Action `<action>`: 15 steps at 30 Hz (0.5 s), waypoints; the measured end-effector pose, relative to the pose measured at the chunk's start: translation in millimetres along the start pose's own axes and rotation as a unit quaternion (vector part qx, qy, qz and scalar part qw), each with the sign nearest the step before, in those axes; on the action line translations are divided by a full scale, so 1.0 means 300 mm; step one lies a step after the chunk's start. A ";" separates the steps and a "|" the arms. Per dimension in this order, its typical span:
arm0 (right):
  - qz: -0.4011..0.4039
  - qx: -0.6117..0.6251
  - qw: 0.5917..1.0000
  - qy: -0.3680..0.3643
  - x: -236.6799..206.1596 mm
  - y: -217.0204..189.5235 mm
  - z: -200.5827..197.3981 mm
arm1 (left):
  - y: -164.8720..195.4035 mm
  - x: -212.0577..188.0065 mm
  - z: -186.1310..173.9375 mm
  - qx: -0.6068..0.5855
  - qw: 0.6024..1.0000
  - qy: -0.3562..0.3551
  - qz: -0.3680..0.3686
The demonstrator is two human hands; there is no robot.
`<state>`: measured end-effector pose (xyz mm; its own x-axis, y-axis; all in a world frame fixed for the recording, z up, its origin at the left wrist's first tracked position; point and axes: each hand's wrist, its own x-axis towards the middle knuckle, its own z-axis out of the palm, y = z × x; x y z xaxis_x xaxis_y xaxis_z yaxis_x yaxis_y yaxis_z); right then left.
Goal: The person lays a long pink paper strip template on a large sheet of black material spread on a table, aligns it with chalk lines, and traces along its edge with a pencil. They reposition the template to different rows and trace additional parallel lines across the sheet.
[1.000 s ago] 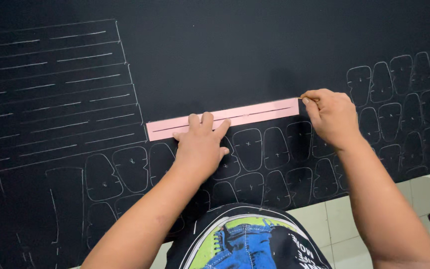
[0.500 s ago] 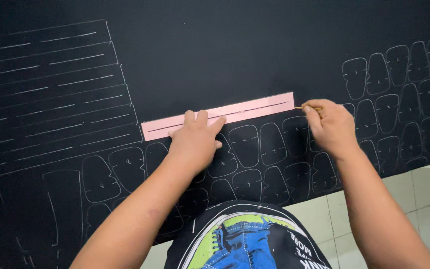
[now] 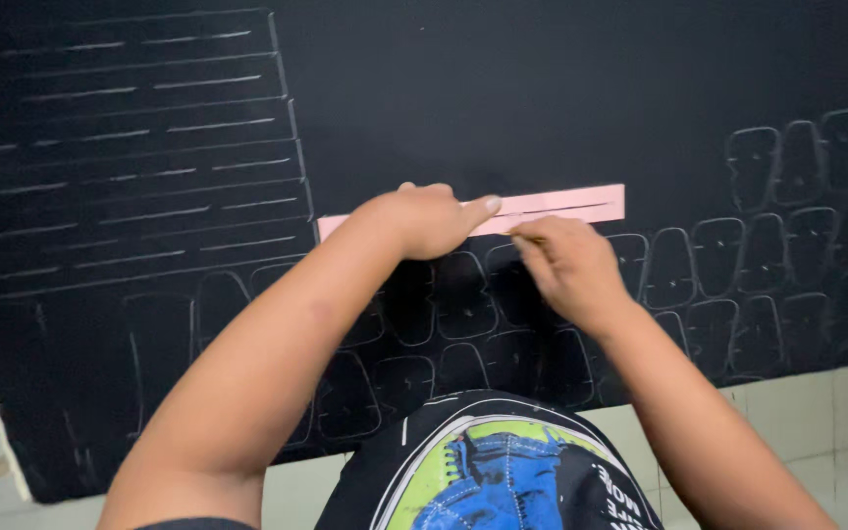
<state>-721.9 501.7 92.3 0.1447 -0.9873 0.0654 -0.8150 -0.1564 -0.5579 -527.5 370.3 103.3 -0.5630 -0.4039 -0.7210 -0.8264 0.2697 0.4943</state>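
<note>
A long, narrow pink strip (image 3: 561, 206), flat and stiff like card, with a thin slot running along its length, lies on a large sheet of black material (image 3: 503, 88) that looks matte and slightly soft. It sits near the middle of the sheet, closer to the near edge than the far one. The left hand (image 3: 429, 218) rests palm down on the strip, fingers loosely curled, thumb stretched along it, pressing rather than gripping. The right hand (image 3: 566, 263) is closed in a pinch on a thin stick of chalk or pencil (image 3: 525, 237); its tip touches the strip's lower edge.

White chalk lines cover the sheet: rows of long straight bars (image 3: 130, 157) toward the far left corner, and rows of rounded, tab-like outlines (image 3: 768, 245) along the near edge and right side. Below the sheet's near edge shows a pale tiled floor (image 3: 797, 412).
</note>
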 end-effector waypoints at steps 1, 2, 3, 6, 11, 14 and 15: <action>-0.003 0.016 1.000 -0.018 0.022 -0.029 0.035 | -0.018 0.010 -0.012 -0.025 1.000 -0.013 0.000; -0.006 0.032 0.999 -0.035 0.045 -0.056 0.067 | -0.034 0.018 -0.023 -0.049 0.998 -0.025 0.000; -0.019 0.049 0.997 -0.056 0.067 -0.082 0.099 | -0.042 0.027 -0.031 -0.078 0.996 -0.037 -0.001; -0.054 0.107 0.988 -0.094 0.114 -0.155 0.184 | -0.048 0.037 -0.039 -0.189 0.979 -0.070 -0.024; -0.113 0.188 0.972 -0.086 0.162 -0.233 0.301 | -0.051 0.050 -0.061 -0.185 0.978 -0.085 -0.039; -0.141 0.206 0.966 -0.068 0.185 -0.267 0.349 | -0.059 0.056 -0.054 -0.158 0.985 -0.069 -0.006; -0.132 0.224 0.962 -0.081 0.190 -0.278 0.359 | -0.061 0.060 -0.051 -0.148 0.987 -0.068 0.001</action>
<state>-585.3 461.4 53.5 0.4291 -0.8917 0.1442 -0.4187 -0.3378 -0.8429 -522.6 344.6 88.8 -0.5775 -0.2763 -0.7682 -0.7986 -0.0042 0.6019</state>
